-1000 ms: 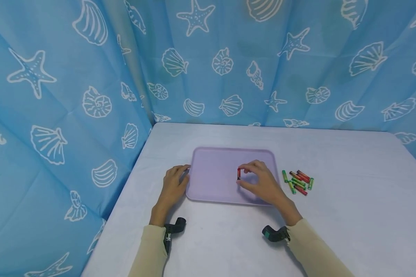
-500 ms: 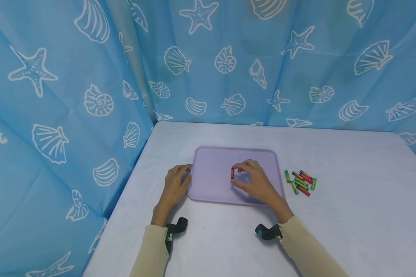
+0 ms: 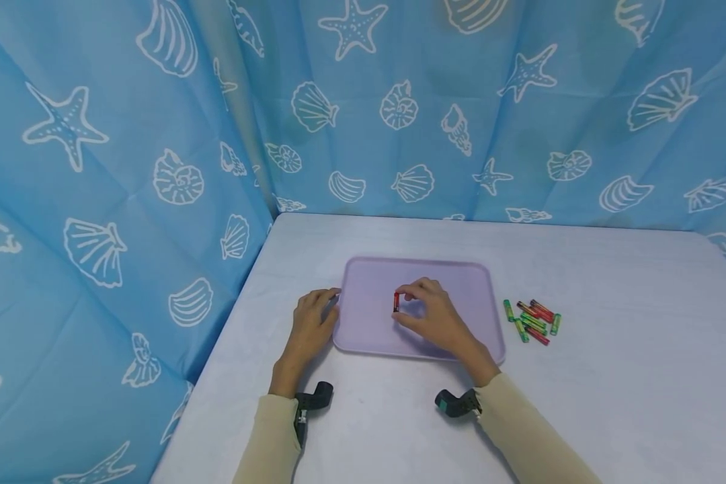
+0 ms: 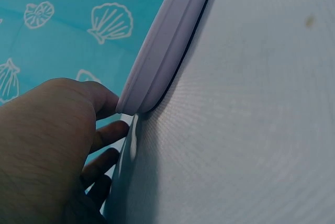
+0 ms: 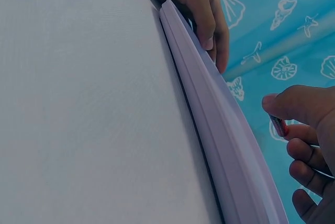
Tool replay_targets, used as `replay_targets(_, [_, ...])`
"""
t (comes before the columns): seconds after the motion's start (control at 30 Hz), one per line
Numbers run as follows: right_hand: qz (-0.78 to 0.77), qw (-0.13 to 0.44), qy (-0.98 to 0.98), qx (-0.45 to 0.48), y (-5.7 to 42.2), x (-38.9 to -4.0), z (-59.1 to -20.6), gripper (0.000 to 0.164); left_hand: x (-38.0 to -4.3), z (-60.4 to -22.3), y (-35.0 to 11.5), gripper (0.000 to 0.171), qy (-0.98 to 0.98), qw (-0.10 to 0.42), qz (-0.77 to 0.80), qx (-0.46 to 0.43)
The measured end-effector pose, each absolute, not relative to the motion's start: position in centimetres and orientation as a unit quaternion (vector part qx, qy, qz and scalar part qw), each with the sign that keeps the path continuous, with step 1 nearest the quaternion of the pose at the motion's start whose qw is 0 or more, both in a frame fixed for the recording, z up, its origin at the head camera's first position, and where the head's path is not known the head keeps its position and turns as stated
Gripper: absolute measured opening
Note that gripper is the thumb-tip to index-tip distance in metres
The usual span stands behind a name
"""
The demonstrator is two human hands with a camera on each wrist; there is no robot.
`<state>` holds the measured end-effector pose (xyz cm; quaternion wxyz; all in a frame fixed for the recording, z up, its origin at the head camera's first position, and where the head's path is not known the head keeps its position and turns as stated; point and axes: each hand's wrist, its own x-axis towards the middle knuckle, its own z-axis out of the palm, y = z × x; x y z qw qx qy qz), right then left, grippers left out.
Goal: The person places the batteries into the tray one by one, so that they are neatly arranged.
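My right hand [image 3: 433, 319] is over the middle of the lilac tray [image 3: 366, 286], pinching a small red and black battery [image 3: 396, 302] between thumb and fingertips. The battery stands upright in the head view. In the right wrist view the same battery [image 5: 278, 125] shows between the thumb and a finger, the other fingers loosely bent. My left hand [image 3: 310, 324] lies at the tray's left side, its thumb [image 4: 104, 101] right at the rim and its fingers relaxed beside it.
Several green and red batteries [image 3: 534, 323] lie in a loose heap on the white-covered table [image 3: 617, 376], right of the tray. A blue curtain [image 3: 423, 121] with white shells and starfish hangs behind and to the left.
My right hand has moved left over the tray with the battery still pinched upright. The left hand stays at the tray's left side. The head view has shifted slightly.
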<state>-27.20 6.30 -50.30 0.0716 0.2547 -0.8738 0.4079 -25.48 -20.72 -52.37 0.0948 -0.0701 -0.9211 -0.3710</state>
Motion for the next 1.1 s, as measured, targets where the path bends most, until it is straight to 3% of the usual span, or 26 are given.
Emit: replay_targets(1.1, [0.407,0.071,-0.87,0.269,2.1,-28.4,-50.9,0.042,-25.3,-52.2,-20.6,0.037,-0.923,0.095,-0.369,-0.061])
